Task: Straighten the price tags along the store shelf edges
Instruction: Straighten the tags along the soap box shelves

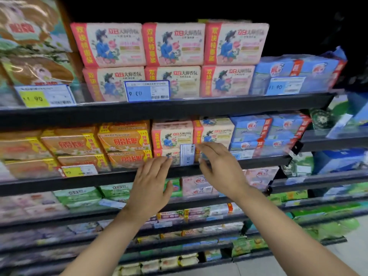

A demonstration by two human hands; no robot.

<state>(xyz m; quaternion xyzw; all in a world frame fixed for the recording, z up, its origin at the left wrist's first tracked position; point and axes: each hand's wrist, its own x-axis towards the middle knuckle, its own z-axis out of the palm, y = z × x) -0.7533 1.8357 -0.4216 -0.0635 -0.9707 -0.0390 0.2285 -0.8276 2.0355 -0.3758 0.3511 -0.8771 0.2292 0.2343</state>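
Observation:
A blue-and-white price tag (187, 154) stands turned on its side, upright, on the second shelf's front edge (258, 162), in front of pink soap packs. My left hand (151, 184) is just left of and below the tag, fingers spread, holding nothing. My right hand (220, 166) is just right of the tag, fingers extended toward it; whether they touch it is unclear. On the top shelf edge, a blue tag reading 9.00 (147, 91), a yellow tag reading 11.90 (44, 96) and a blue tag (284, 85) sit level. A yellow tag (79, 170) sits on the second shelf.
Shelves hold stacked soap packs: pink (173, 44), orange (123, 144) and blue (268, 132). Lower shelves (199, 222) carry green and pink packs with more tags. Another shelf unit (334, 140) adjoins at the right. Pale floor (338, 255) shows bottom right.

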